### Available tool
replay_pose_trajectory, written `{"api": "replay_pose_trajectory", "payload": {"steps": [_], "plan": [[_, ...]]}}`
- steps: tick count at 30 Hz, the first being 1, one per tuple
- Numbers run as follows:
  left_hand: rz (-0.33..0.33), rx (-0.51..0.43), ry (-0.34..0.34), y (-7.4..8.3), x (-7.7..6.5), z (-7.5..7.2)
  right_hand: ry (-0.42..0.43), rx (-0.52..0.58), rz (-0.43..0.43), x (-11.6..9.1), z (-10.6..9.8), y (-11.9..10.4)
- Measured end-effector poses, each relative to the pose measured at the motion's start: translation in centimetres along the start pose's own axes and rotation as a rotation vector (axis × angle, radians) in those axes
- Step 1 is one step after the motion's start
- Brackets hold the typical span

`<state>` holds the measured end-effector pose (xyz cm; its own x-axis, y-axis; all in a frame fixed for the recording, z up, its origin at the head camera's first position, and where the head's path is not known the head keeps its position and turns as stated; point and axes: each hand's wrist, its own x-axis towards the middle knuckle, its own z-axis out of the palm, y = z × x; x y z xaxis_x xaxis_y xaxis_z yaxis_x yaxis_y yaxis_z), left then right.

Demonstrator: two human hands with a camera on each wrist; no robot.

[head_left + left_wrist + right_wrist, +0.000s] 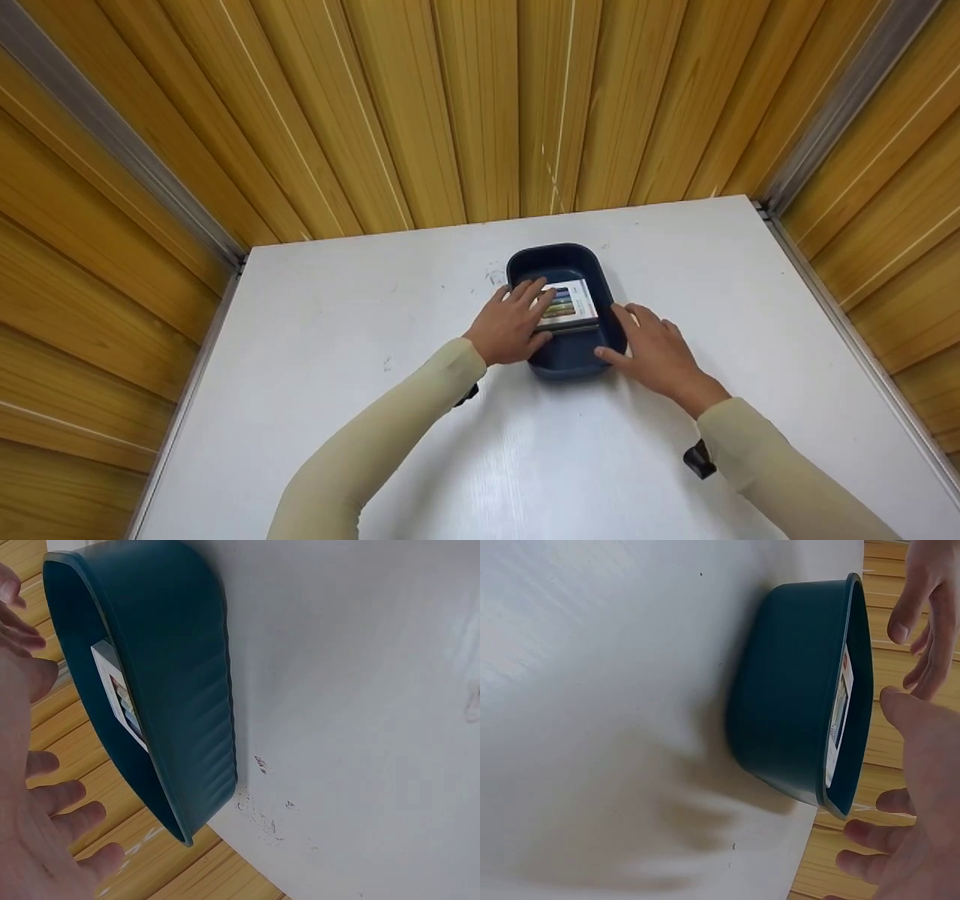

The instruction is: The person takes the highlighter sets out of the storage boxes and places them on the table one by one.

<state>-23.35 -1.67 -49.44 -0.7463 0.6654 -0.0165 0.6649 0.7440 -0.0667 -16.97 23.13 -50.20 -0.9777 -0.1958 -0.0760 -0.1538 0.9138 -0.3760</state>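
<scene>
A dark blue plastic tub (574, 360) with rounded corners stands on the white table. Inside lies a flat white box (585, 300) whose front shows a row of coloured sticks. My left hand (512, 326) is over the tub's left side, fingers spread and overlapping the box in the head view. At the right rim is my right hand (656, 356), its fingers loosely extended and thumb toward the near end. Both wrist views show the tub (172, 652) from the side, with the box (841, 716) partly hidden behind its wall.
The white tabletop (337, 337) has a few dark scuff marks left of the tub. Yellow wood-look panels (480, 112) rise behind it and at both sides, with grey metal strips (832, 105) at the corners.
</scene>
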Motion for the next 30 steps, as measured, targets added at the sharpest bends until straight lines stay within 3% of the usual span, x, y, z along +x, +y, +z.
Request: {"api": "replay_pose_trajectory", "payload": {"steps": [30], "plan": [[-0.039,-0.007,-0.055,0.0,1.3,0.5,-0.058,-0.047,0.008,0.0,0.6,0.7]]}}
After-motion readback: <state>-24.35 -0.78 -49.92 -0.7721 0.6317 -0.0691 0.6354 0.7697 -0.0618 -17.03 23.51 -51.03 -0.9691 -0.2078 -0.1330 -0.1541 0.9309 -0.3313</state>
